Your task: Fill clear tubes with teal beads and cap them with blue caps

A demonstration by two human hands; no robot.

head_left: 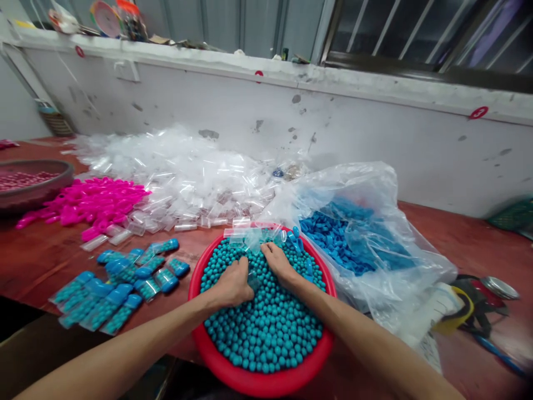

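Observation:
A red basin [266,383] full of teal beads [266,333] stands in front of me. My left hand [235,282] is closed over the beads, around what seems to be a clear tube, mostly hidden by the fingers. Just right of it, my right hand [280,262] reaches into the beads with its fingertips near the clear tubes [241,233] at the basin's far side; whether it holds anything is hidden. A few blue caps [295,240] lie on the beads by the right rim. Filled, blue-capped tubes [120,269] lie on the table to the left.
Empty clear tubes [200,172] are heaped along the wall. Pink caps [100,200] and a bowl of pink beads [25,180] are at the left. A plastic bag [375,183] with blue caps stands at the right, near a metal-lidded jar [499,287].

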